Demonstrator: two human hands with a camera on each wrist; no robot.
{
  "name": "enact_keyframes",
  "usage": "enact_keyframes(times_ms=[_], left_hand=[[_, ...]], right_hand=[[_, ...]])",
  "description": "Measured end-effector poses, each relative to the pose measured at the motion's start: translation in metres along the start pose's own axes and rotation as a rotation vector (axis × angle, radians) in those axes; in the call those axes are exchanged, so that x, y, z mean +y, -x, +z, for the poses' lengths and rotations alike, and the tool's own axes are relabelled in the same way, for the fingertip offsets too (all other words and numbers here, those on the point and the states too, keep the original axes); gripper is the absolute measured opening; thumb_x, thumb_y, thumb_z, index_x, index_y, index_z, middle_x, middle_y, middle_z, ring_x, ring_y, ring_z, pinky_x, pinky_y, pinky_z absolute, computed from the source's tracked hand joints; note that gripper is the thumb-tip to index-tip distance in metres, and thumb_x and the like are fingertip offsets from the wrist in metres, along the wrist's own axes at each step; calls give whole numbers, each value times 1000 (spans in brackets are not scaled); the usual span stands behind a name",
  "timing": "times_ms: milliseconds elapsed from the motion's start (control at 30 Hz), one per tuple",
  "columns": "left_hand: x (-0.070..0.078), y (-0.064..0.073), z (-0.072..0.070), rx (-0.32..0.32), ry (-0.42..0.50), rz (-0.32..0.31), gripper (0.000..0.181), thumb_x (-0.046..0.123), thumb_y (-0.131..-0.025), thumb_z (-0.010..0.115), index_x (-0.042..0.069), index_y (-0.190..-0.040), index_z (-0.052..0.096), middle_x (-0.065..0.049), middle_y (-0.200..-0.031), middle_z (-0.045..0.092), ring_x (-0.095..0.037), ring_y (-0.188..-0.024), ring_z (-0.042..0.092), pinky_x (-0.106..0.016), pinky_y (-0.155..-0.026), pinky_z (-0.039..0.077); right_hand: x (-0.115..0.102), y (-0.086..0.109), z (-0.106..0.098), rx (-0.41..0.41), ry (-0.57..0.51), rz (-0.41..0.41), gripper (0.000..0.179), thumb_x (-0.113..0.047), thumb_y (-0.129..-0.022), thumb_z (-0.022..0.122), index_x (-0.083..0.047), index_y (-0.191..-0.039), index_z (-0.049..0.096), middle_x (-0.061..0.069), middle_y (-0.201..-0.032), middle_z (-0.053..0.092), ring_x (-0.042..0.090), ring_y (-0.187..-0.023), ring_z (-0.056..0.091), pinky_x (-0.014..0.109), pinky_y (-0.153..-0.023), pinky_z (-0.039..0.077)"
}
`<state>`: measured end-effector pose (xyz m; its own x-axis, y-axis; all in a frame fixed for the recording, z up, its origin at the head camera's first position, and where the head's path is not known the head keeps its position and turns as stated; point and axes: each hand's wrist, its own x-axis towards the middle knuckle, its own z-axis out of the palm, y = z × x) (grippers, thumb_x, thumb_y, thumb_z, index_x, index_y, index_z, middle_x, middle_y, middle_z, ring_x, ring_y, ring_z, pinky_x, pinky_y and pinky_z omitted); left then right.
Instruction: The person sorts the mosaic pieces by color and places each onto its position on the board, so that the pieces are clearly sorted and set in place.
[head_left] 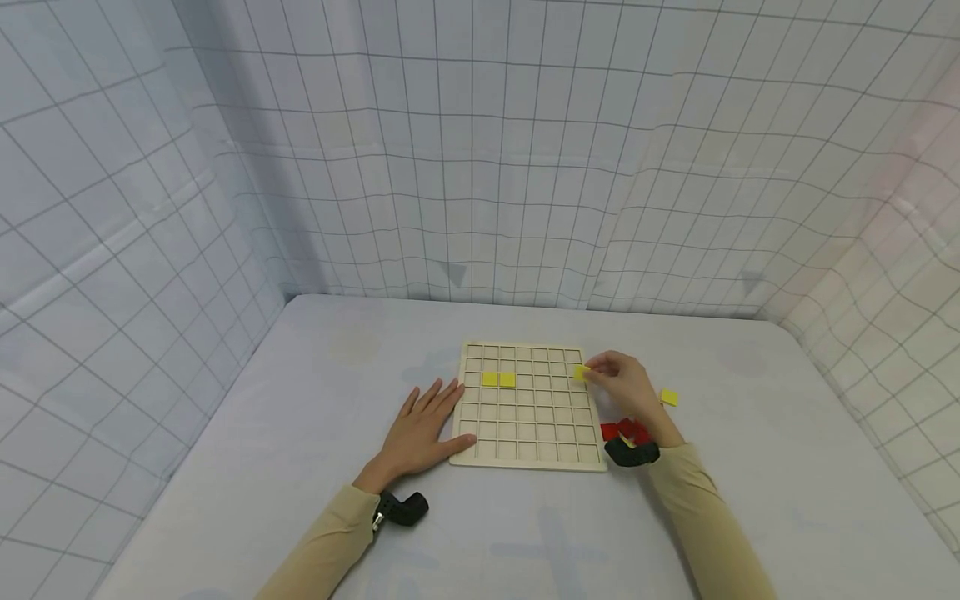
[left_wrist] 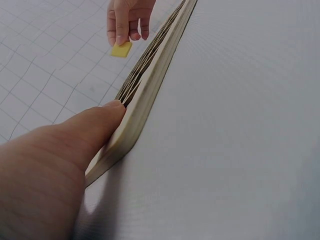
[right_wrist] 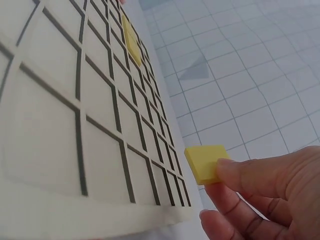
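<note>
A pale wooden grid board point(head_left: 527, 465) with square cells lies flat on the table. Two yellow square tiles point(head_left: 498, 380) sit side by side in cells toward its upper left. My right hand point(head_left: 624, 383) pinches another yellow tile point(right_wrist: 206, 164) between thumb and fingers, over the board's right edge in the head view. Spread out at the board's left side, my left hand point(head_left: 422, 435) has its fingertips right at the edge. Its thumb point(left_wrist: 100, 122) lies on the frame near the front left corner.
Several red tiles point(head_left: 628, 429) lie heaped beside the board's right edge, partly hidden by the right wrist and its black camera point(head_left: 632, 452). One loose yellow tile point(head_left: 669, 397) lies to the right of that hand. Grid-patterned curtains point(head_left: 517, 167) surround the white table.
</note>
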<state>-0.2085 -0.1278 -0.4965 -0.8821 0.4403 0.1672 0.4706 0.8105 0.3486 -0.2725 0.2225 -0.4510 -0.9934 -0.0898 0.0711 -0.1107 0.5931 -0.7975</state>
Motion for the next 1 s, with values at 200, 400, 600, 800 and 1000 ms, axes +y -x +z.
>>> enact_keyframes(times_ms=[200,400,600,800,1000], left_hand=[[-2,0,3,36,6,12,85,61,-88,51,9,-151,28,-6,-154,25,-26,-142,14,-49,-112,4],[-2,-1,3,28,0,8,85,60,-87,53,9,-151,27,-5,-154,24,-26,-142,14,-49,-112,3],[-1,-1,3,21,4,4,85,61,-88,52,10,-151,26,-4,-155,23,-26,-142,13,-48,-112,3],[-2,-1,4,49,16,16,85,60,-87,54,9,-150,29,-6,-153,27,-28,-141,17,-49,-112,5],[-2,0,3,38,7,18,84,59,-88,53,9,-150,28,-6,-154,25,-27,-142,15,-50,-112,4]], right_hand=[[-8,-3,10,-23,-24,-58,17,-14,-88,70,-2,-99,68,8,-91,68,24,-86,62,34,-74,47],[-15,-4,19,-64,-56,-62,16,-14,-88,70,-2,-97,69,7,-90,69,23,-86,63,35,-75,48],[-18,-7,31,-68,-38,-82,15,-14,-86,72,-3,-95,70,5,-87,69,20,-81,64,32,-71,48],[-24,-10,40,-86,3,-110,12,-14,-84,73,-5,-92,71,1,-83,68,16,-76,63,29,-65,47],[-30,-12,48,-109,7,-119,10,-14,-85,73,-7,-91,72,-1,-82,69,14,-78,64,33,-72,47]])
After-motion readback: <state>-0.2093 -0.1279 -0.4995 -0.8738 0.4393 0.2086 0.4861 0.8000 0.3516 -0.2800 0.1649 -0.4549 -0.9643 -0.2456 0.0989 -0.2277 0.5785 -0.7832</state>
